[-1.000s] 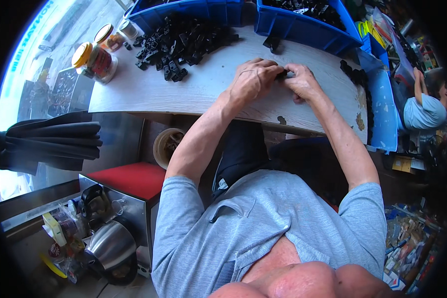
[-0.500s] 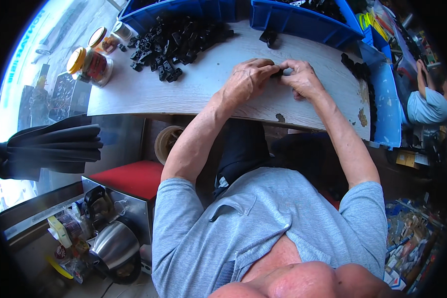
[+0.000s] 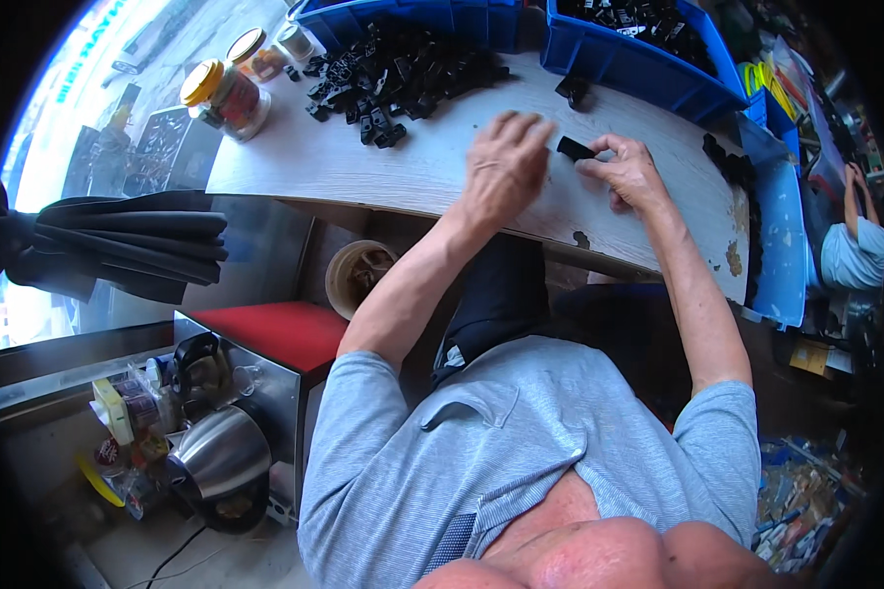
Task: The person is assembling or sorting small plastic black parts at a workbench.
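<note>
Between the thumb and fingers of my right hand (image 3: 627, 171) is a small black plastic part (image 3: 575, 148), held just above the worn white table (image 3: 363, 179). My left hand (image 3: 506, 162) is to the left of that part, apart from it. Its fingers are smeared by motion, so their grip does not show. A heap of black plastic parts (image 3: 403, 79) lies on the table beyond my left hand. One more black piece (image 3: 573, 91) rests alone beyond the held part, near the blue bins.
Blue bins (image 3: 648, 61) of black parts line the table's far side. A light-blue bin (image 3: 781, 240) stands at the right edge, beside a row of black pieces (image 3: 725, 157). Jars (image 3: 228, 98) stand at the far left. Below are a bucket (image 3: 349, 280) and a kettle (image 3: 224, 456).
My left hand has come away from the black part and is moving. The part stays in my right hand, showing more fully. The whole view has shifted slightly.
</note>
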A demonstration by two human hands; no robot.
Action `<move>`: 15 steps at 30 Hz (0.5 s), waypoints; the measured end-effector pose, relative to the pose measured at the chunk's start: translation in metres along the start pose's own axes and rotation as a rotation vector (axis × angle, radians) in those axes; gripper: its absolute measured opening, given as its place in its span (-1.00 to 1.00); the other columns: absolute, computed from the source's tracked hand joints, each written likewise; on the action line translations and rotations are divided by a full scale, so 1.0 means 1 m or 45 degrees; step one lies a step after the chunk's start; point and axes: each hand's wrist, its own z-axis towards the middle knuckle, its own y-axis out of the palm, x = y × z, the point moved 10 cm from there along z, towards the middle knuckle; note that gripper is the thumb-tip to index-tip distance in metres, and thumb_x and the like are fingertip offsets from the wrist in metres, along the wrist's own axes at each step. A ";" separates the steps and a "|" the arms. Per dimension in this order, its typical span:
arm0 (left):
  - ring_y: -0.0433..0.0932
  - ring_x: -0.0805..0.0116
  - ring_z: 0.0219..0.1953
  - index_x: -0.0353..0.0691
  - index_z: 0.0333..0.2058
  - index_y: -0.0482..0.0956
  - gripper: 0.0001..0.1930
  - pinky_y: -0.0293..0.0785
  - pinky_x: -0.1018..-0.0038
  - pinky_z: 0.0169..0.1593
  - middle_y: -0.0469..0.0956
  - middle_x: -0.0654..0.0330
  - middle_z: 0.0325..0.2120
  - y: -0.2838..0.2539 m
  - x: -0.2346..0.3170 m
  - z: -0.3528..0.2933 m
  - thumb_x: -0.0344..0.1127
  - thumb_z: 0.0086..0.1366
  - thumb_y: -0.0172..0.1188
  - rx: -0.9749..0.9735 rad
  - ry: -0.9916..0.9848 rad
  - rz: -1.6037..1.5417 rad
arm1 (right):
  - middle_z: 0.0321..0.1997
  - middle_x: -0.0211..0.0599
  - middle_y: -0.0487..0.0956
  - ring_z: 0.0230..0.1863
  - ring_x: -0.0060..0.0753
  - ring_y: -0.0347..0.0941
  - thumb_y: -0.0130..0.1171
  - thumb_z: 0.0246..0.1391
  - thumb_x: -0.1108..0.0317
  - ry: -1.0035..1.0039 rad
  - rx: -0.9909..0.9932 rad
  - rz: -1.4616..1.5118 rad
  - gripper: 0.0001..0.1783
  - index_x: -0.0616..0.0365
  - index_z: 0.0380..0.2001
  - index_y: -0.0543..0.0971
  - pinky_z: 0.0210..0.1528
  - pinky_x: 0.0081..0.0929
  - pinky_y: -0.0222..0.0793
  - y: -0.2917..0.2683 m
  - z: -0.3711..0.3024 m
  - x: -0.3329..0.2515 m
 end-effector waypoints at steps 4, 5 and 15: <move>0.56 -0.01 0.00 -0.16 -0.02 0.63 -0.63 0.51 0.22 0.08 0.62 0.07 -0.06 -0.078 -0.062 -0.032 -0.41 0.15 0.33 0.347 -0.329 0.354 | -0.74 -0.48 0.44 -0.85 -0.64 0.21 0.44 -0.01 0.22 -0.003 0.103 0.119 -0.57 0.21 -0.12 0.59 -0.80 -0.56 0.13 -0.007 -0.002 0.005; 0.56 -0.01 -0.01 -0.16 -0.03 0.63 -0.64 0.51 0.22 0.06 0.63 0.07 -0.07 -0.089 -0.081 -0.042 -0.41 0.17 0.31 0.344 -0.437 0.472 | -0.74 -0.48 0.44 -0.85 -0.64 0.21 0.44 -0.01 0.22 -0.010 0.097 0.125 -0.57 0.21 -0.12 0.59 -0.80 -0.56 0.13 -0.006 -0.002 0.004; 0.59 0.05 -0.04 -0.03 0.03 0.61 -0.62 0.55 0.22 0.00 0.64 0.11 -0.09 -0.050 -0.080 -0.043 -0.42 0.21 0.25 -0.179 -0.350 0.493 | -0.69 -0.42 0.49 -0.82 -0.63 0.31 0.46 -0.04 0.16 -0.016 0.182 0.267 -0.43 0.28 -0.03 0.57 -0.74 -0.58 0.32 -0.020 0.000 0.015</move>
